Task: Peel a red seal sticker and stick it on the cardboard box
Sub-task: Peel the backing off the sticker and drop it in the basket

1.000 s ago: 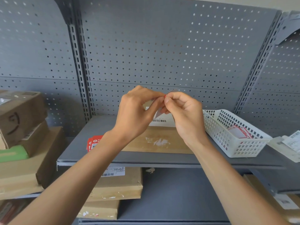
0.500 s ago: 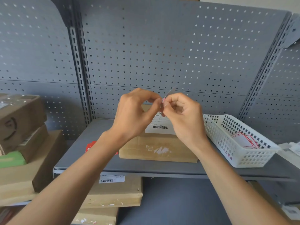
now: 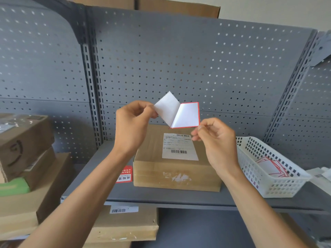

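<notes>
Open air above the box, shelf crowded at the sides

The box point(image 3: 176, 158) top lies clear under the raised hands, bare to the left of its label point(image 3: 180, 147). The basket point(image 3: 268, 169) blocks the shelf point(image 3: 161, 196) just right of the box; a red sticker point(image 3: 125, 174) lies flat against its left side. Bare shelf runs along the front edge. The pegboard point(image 3: 179, 59) closes the back, stacked parcels point(image 3: 26, 158) the far left.

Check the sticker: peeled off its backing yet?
Partly: sticker and backing spread apart in a V, still joined at the fold.
</notes>
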`<state>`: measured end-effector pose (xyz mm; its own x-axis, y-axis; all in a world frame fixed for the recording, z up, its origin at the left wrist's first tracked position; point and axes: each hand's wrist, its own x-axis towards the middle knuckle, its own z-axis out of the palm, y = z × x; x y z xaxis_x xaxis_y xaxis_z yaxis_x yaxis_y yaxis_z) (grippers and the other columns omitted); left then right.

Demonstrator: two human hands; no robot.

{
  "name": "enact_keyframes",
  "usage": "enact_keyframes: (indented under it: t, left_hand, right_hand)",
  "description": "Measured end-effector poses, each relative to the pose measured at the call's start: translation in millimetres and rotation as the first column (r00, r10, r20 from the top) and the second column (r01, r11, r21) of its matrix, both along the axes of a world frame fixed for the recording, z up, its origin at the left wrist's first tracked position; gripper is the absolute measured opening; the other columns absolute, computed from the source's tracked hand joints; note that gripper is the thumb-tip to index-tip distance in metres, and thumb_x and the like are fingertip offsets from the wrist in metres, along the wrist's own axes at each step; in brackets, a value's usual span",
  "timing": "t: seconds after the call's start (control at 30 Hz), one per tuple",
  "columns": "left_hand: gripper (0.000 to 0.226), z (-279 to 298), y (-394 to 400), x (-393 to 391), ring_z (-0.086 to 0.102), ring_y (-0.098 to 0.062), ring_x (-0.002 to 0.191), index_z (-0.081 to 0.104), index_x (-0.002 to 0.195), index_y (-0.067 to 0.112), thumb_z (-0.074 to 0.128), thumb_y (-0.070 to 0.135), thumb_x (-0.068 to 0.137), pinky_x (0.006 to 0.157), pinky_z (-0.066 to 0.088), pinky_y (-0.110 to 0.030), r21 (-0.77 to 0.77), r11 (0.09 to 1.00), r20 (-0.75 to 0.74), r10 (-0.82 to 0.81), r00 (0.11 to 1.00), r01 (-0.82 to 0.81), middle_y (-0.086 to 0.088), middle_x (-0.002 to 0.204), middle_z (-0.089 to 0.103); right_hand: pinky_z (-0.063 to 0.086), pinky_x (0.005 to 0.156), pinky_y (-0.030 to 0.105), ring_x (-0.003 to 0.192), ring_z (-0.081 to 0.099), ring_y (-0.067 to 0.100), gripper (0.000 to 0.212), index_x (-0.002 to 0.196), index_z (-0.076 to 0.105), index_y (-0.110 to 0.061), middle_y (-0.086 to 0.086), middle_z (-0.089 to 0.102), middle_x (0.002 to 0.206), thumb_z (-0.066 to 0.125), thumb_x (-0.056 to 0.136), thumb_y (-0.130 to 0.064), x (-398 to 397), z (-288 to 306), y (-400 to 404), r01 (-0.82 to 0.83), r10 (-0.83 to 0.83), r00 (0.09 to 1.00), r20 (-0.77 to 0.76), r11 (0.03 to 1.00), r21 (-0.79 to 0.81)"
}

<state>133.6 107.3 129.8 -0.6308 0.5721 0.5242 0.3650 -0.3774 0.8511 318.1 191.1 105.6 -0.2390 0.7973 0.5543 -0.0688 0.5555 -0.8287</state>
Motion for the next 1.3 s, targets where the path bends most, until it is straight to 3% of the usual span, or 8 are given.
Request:
enact_keyframes:
  t: [0.1,0.2,0.33,0.77,0.93,1.07,1.17,1.3]
  left_hand:
    - [0.018,-5.9,-2.6,-7.4,0.066,-0.006,0.072,0.075,0.081,0.007,0.060,0.007,0.092,0.069,0.049,-0.020,0.024,1.000,0.128,0.010,0.992,-0.013,-0.007,0.082,0.078]
    - [0.018,-11.0,-6.8,-12.8,0.063,-0.016,0.073,0.075,0.082,0.005,0.060,0.007,0.091,0.067,0.046,-0.029,0.029,0.999,0.191,0.030,0.981,-0.037,-0.009,0.082,0.077]
    - [0.020,-11.4,-13.0,-19.7,0.069,-0.014,0.076,0.074,0.077,0.014,0.061,0.006,0.090,0.071,0.049,-0.032,0.048,0.996,0.244,0.058,0.968,-0.071,-0.003,0.075,0.075]
    - [0.013,-9.1,-15.7,-15.8,0.068,-0.016,0.073,0.074,0.084,0.014,0.067,0.004,0.089,0.064,0.045,-0.028,0.136,0.990,0.261,-0.017,0.965,-0.020,-0.001,0.070,0.073]
    - [0.017,-10.3,-2.0,8.4,0.068,-0.016,0.072,0.073,0.079,0.018,0.068,0.005,0.089,0.068,0.047,-0.027,0.141,0.989,0.255,-0.088,0.963,0.053,0.001,0.070,0.072]
    - [0.016,-12.6,11.6,33.5,0.069,-0.013,0.070,0.072,0.079,0.019,0.069,0.007,0.089,0.068,0.047,-0.026,0.125,0.985,0.248,-0.146,0.958,0.118,-0.004,0.076,0.072]
    - [0.011,-14.2,21.8,50.7,0.070,-0.010,0.068,0.073,0.083,0.015,0.069,0.007,0.090,0.068,0.049,-0.024,0.109,0.982,0.247,-0.179,0.952,0.156,-0.008,0.084,0.074]
    - [0.014,-18.2,32.1,70.3,0.071,-0.011,0.067,0.073,0.079,0.019,0.071,0.009,0.089,0.066,0.047,-0.029,0.101,0.976,0.258,-0.211,0.943,0.190,-0.001,0.082,0.074]
  right_hand:
    - [0.056,0.070,0.025,0.064,0.067,0.014,0.010,0.088,0.063,0.004,0.003,0.073,0.068,0.056,0.092,0.008,2.5,-5.7,0.8,0.013,-0.015,0.999,-0.029,0.999,-0.046]
    - [0.054,0.064,0.020,0.064,0.066,0.013,0.009,0.089,0.063,0.006,0.006,0.072,0.071,0.055,0.094,0.009,4.1,-11.0,-1.1,0.032,-0.036,0.998,-0.049,0.996,-0.085]
    - [0.053,0.063,0.021,0.061,0.067,0.010,0.012,0.088,0.064,0.001,-0.001,0.073,0.067,0.056,0.094,0.006,7.9,-14.5,-0.1,0.083,-0.089,0.995,-0.042,0.988,-0.129]
    - [0.048,0.062,0.023,0.062,0.067,0.010,0.020,0.086,0.066,-0.011,-0.003,0.075,0.066,0.056,0.091,0.006,55.5,-14.2,5.6,0.171,-0.176,0.984,-0.013,0.969,-0.178]
    - [0.045,0.054,0.010,0.056,0.063,0.004,0.020,0.086,0.063,-0.011,0.005,0.073,0.072,0.055,0.091,0.007,79.6,-8.3,-0.7,0.207,-0.217,0.975,-0.039,0.961,-0.184]
    - [0.039,0.046,0.014,0.045,0.050,0.006,0.016,0.085,0.065,-0.012,-0.003,0.074,0.069,0.057,0.089,0.000,109.2,-4.7,-0.8,0.324,-0.328,0.945,0.011,0.929,-0.178]
    - [0.033,0.042,0.017,0.039,0.040,0.004,0.017,0.084,0.067,-0.013,0.004,0.071,0.067,0.056,0.090,-0.001,137.2,-0.3,3.4,0.409,-0.405,0.912,0.056,0.894,-0.182]
    - [0.027,0.038,0.018,0.036,0.032,0.007,0.016,0.083,0.070,-0.010,0.004,0.067,0.060,0.057,0.091,-0.004,176.0,0.5,17.9,0.488,-0.457,0.872,0.176,0.840,-0.236]
